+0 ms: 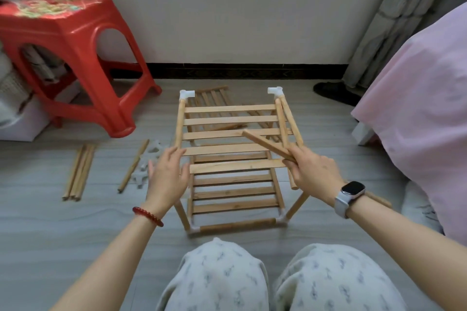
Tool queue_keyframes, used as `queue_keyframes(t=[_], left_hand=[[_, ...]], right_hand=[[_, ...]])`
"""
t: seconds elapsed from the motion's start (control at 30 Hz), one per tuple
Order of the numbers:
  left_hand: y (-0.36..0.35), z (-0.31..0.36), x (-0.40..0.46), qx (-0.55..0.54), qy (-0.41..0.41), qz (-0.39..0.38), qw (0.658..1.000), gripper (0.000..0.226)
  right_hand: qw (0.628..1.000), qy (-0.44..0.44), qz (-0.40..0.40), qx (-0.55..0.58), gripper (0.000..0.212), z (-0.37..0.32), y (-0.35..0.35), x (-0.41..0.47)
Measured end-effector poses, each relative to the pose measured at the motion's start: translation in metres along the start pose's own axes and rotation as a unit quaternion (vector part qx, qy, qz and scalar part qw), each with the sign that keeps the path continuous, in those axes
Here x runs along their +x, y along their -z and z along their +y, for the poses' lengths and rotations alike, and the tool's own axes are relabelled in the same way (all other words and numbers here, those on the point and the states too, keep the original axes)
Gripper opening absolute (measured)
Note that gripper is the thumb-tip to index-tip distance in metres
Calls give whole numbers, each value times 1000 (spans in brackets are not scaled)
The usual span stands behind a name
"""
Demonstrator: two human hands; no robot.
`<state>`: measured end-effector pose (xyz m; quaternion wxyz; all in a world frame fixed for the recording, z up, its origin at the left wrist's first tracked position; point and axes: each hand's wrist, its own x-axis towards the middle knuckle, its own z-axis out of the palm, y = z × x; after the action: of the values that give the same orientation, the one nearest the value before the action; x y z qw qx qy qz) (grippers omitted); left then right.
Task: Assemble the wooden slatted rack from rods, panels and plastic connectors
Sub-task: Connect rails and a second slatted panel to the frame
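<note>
Nearest the camera are the person's knees in patterned trousers, with the half-built rack (pixel 232 184) on the floor right in front. The left hand (pixel 168 176) is spread, fingers relaxed, touching the left edge of the upper slatted panel (pixel 228 131). The right hand (pixel 312 171), with a watch on its wrist, grips a wooden rod (pixel 265 145) whose long axis runs up and to the left from that hand, lying across the slats. Left of the left hand, white plastic connectors (pixel 147 166) and a single rod (pixel 132 166) lie on the floor, then a bundle of rods (pixel 78 171) further out. Past both hands, the panel's far corners carry white connectors; a spare panel (pixel 212 97) lies beyond. A red stool (pixel 75 58) stands far left, pink bedding (pixel 417 108) on the right.
</note>
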<state>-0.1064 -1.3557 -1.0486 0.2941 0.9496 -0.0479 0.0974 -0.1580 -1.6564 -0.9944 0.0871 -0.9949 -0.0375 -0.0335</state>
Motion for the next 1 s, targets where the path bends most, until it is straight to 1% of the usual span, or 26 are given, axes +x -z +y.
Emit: queue_keyframes(t=[0.03,0.1,0.17,0.27,0.37,0.5,0.67,0.87,1.0], left_hand=[[5,-4,-2,-71,50,9,996,37],[7,-10,-6,-215,161,-22,963,36],[2,-17,-14,-282,214,-57,933,26],[-14,-22,-27,-309,223,-81,921,31],[-20,-21,-32,-312,231,-64,919,39],[-23,-25,-31,-320,228,-72,917,39],[-27,-28,-29,-352,242,-69,902,36],[-28,-30,-31,-382,246,-86,886,37],[-28,-31,-30,-393,243,-86,883,30]], right_hand=[[999,39,-24,7,21,-11,1,3],[992,96,-76,-18,18,-35,-5,8],[986,132,-88,-51,20,-55,-19,8],[983,155,-83,-59,25,-69,-39,7],[982,168,-72,-47,26,-73,-53,9],[981,184,-41,-39,26,-66,-68,9],[976,214,-13,-27,32,-64,-83,3],[969,243,-27,-41,35,-73,-85,12],[966,254,-45,-14,38,-81,-85,16]])
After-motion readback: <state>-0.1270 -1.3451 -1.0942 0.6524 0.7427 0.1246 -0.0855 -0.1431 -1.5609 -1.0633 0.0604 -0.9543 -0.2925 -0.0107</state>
